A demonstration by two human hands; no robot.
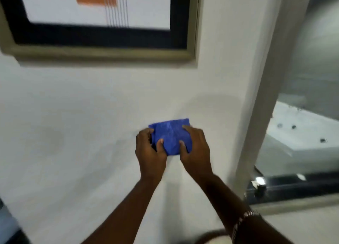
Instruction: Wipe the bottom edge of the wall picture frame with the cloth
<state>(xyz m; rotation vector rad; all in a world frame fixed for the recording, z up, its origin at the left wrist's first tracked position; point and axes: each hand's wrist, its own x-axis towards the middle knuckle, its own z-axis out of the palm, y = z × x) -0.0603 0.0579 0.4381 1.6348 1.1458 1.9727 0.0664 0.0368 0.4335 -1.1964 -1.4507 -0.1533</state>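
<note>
A blue cloth [171, 135], folded into a small pad, is held in front of the white wall by both hands. My left hand [149, 152] grips its left side with the thumb on top. My right hand [195, 152] grips its right side. The picture frame [102, 52] hangs on the wall above and to the left: a greyish-gold outer frame, a black inner border and a white print with an orange block. Its bottom edge is well above the cloth, with bare wall between them.
The wall ends at a corner post [262, 97] on the right. Beyond it is a glass pane [311, 78] with a white tub with round jets [302, 133] behind it. A dark ledge [293, 186] runs below the glass.
</note>
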